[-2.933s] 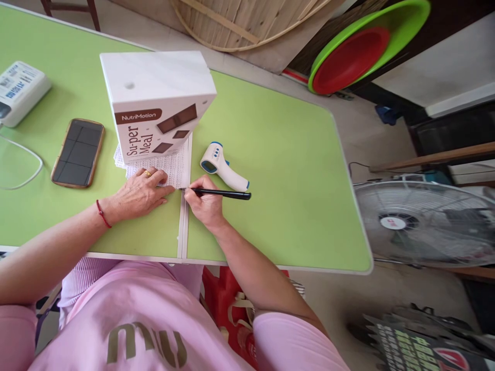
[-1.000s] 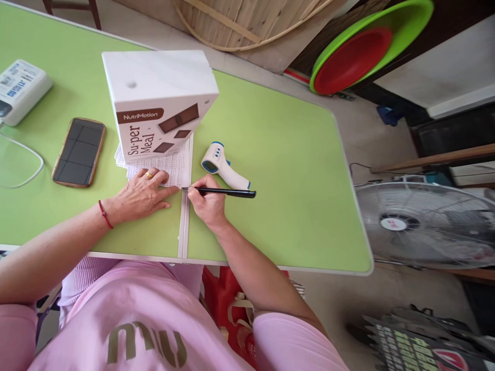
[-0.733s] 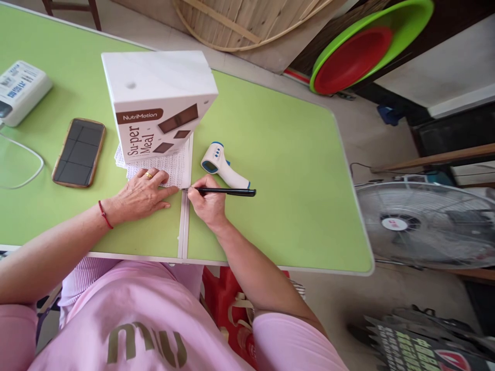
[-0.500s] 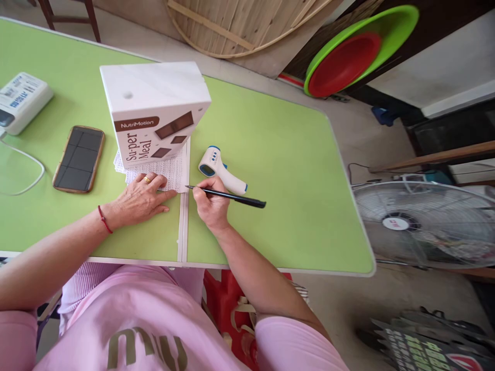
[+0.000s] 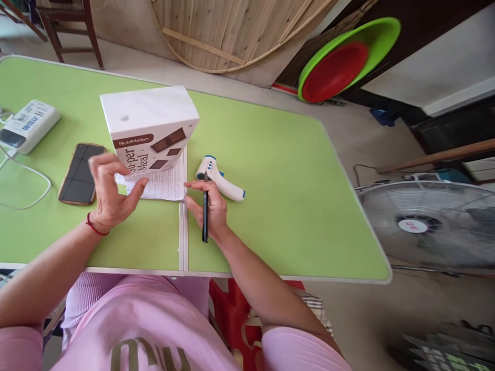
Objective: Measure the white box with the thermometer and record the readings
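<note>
My left hand (image 5: 116, 188) is raised in front of a white box (image 5: 150, 111) printed "NutriMotion Super Meal", its fingers curled and thumb apart, with nothing in its grasp. Under the box's near side lie sheets of paper (image 5: 164, 184) covered in small writing. At the right edge of the paper, my right hand (image 5: 211, 208) holds a black pen (image 5: 205, 216), which lies across the fingers with one end toward me. The thumb and index finger are near the paper's edge. Just beyond that hand a white and blue infrared thermometer (image 5: 226, 186) rests on the table.
A phone (image 5: 79, 172) in a brown case and a white device (image 5: 31, 123) with a cable lie at left on the green table (image 5: 286, 206). A fan (image 5: 413, 224) stands past the right edge. Green and red basins (image 5: 336, 69) lean by the wall.
My left hand has lifted off the paper and moved left and up. The pen in my right hand has swung from writing position to lie across the fingers. The view has shifted slightly.
</note>
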`<state>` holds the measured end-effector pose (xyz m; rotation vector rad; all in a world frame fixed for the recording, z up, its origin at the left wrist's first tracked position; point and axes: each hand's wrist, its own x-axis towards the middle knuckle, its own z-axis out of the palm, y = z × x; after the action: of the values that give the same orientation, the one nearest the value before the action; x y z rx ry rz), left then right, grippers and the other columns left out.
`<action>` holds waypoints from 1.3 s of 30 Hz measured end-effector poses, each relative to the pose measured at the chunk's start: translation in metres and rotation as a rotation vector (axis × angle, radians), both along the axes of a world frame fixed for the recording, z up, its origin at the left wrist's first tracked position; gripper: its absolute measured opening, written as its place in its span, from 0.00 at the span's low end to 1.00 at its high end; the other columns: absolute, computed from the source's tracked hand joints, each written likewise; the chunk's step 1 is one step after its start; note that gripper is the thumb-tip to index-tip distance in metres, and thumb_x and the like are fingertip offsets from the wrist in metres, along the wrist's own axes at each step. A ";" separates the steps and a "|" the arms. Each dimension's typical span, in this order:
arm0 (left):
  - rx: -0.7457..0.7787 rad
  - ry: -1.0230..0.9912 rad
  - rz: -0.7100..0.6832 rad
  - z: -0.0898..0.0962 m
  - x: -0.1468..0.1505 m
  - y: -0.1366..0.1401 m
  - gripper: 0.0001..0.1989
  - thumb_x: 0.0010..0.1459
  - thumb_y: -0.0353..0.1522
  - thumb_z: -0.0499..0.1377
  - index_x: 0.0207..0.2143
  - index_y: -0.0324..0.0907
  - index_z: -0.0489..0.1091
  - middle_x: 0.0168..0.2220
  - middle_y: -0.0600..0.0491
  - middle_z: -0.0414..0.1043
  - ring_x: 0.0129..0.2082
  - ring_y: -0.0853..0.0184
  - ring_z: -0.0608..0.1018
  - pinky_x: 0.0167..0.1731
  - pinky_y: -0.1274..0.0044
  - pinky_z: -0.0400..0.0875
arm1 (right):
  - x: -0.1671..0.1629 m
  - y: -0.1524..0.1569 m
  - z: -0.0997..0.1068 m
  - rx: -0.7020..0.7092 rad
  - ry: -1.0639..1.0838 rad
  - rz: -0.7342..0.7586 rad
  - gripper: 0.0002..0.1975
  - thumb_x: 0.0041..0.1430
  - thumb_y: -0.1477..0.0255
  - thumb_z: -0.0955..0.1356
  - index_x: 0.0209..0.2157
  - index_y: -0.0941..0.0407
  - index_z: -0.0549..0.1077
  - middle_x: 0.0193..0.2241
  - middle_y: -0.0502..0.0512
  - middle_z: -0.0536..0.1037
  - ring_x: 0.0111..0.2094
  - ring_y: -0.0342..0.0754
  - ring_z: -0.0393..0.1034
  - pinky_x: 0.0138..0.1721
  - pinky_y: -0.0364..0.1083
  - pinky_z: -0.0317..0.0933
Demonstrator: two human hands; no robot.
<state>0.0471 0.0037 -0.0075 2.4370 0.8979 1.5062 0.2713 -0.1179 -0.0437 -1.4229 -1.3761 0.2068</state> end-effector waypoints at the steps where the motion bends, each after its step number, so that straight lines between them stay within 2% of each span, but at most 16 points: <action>1: -0.040 -0.081 0.047 -0.003 -0.002 0.007 0.25 0.63 0.48 0.64 0.55 0.51 0.60 0.53 0.45 0.63 0.57 0.50 0.69 0.57 0.52 0.65 | 0.001 0.000 0.000 -0.029 -0.037 0.032 0.09 0.60 0.71 0.72 0.42 0.49 0.72 0.43 0.55 0.84 0.47 0.54 0.78 0.52 0.60 0.71; 2: -0.083 -0.141 0.062 -0.006 -0.004 0.015 0.32 0.60 0.52 0.66 0.58 0.52 0.58 0.56 0.44 0.61 0.60 0.48 0.67 0.58 0.51 0.65 | 0.001 0.001 0.000 -0.049 -0.070 0.060 0.10 0.58 0.73 0.72 0.42 0.49 0.72 0.44 0.55 0.84 0.48 0.55 0.78 0.53 0.61 0.71; 4: -0.212 -0.178 -0.010 -0.013 -0.005 0.032 0.43 0.56 0.58 0.66 0.65 0.54 0.51 0.63 0.42 0.56 0.65 0.46 0.64 0.61 0.51 0.64 | 0.001 0.002 -0.001 -0.066 -0.122 0.090 0.10 0.57 0.75 0.72 0.40 0.48 0.74 0.43 0.55 0.85 0.47 0.56 0.78 0.52 0.61 0.71; 8: -0.381 -0.148 -0.165 -0.022 -0.002 0.055 0.52 0.53 0.61 0.66 0.70 0.54 0.46 0.69 0.40 0.55 0.70 0.44 0.61 0.62 0.53 0.67 | 0.000 0.004 -0.005 -0.082 -0.143 0.087 0.11 0.57 0.78 0.71 0.39 0.48 0.77 0.39 0.54 0.86 0.43 0.54 0.79 0.47 0.58 0.74; 11: -0.391 -0.107 -0.192 -0.024 0.002 0.058 0.52 0.53 0.60 0.67 0.71 0.54 0.46 0.69 0.39 0.57 0.71 0.45 0.63 0.62 0.55 0.70 | 0.000 0.004 -0.009 -0.070 -0.128 0.097 0.12 0.58 0.79 0.70 0.39 0.48 0.78 0.40 0.54 0.85 0.44 0.54 0.80 0.48 0.58 0.75; 16: -0.348 -0.060 -0.143 -0.027 0.004 0.057 0.52 0.56 0.57 0.67 0.73 0.52 0.46 0.67 0.39 0.61 0.67 0.47 0.69 0.58 0.58 0.74 | 0.000 0.008 -0.017 -0.040 -0.116 0.122 0.14 0.57 0.78 0.71 0.42 0.47 0.77 0.47 0.54 0.86 0.56 0.57 0.79 0.57 0.64 0.72; 21: -0.380 -0.131 -0.069 -0.031 0.004 0.057 0.49 0.55 0.56 0.68 0.71 0.52 0.51 0.65 0.40 0.64 0.63 0.48 0.73 0.49 0.63 0.79 | 0.001 0.010 -0.016 -0.083 -0.183 0.162 0.08 0.61 0.76 0.70 0.38 0.47 0.78 0.45 0.54 0.86 0.55 0.57 0.80 0.55 0.64 0.74; 26: -0.336 -0.269 -0.086 -0.022 0.001 0.059 0.47 0.55 0.59 0.67 0.69 0.54 0.53 0.61 0.43 0.68 0.59 0.51 0.76 0.54 0.58 0.78 | 0.003 0.001 -0.002 -0.109 -0.265 0.261 0.08 0.59 0.76 0.72 0.37 0.47 0.79 0.43 0.53 0.87 0.50 0.56 0.81 0.51 0.61 0.75; 29: -0.328 -0.326 -0.120 -0.013 -0.003 0.060 0.45 0.55 0.58 0.67 0.67 0.54 0.54 0.58 0.45 0.69 0.56 0.53 0.78 0.55 0.57 0.77 | 0.003 -0.006 0.011 -0.145 -0.363 0.358 0.09 0.57 0.77 0.72 0.38 0.48 0.78 0.38 0.53 0.86 0.42 0.54 0.81 0.47 0.57 0.74; 32: -0.310 -0.318 -0.105 -0.008 -0.007 0.060 0.44 0.56 0.59 0.65 0.67 0.55 0.54 0.60 0.44 0.68 0.57 0.53 0.77 0.54 0.58 0.78 | 0.002 -0.014 0.023 -0.169 -0.491 0.425 0.09 0.59 0.78 0.69 0.35 0.49 0.77 0.29 0.51 0.83 0.33 0.50 0.77 0.43 0.52 0.70; 35: -0.304 -0.302 -0.107 -0.008 -0.009 0.060 0.44 0.57 0.58 0.65 0.68 0.56 0.52 0.62 0.44 0.66 0.60 0.51 0.75 0.55 0.58 0.78 | 0.001 -0.020 0.035 -0.128 -0.587 0.490 0.11 0.59 0.81 0.66 0.32 0.51 0.76 0.22 0.48 0.77 0.26 0.46 0.69 0.35 0.46 0.65; 39: -0.335 -0.248 -0.144 -0.009 -0.009 0.060 0.45 0.57 0.57 0.65 0.70 0.57 0.50 0.64 0.44 0.63 0.64 0.48 0.71 0.57 0.55 0.76 | 0.003 -0.028 0.047 -0.142 -0.602 0.583 0.12 0.56 0.84 0.65 0.26 0.52 0.72 0.18 0.46 0.72 0.21 0.43 0.63 0.28 0.43 0.56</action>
<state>0.0385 0.0639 -0.0160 1.9844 0.8281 1.4337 0.2742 -0.1463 0.0033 -1.2062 -2.3044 0.2658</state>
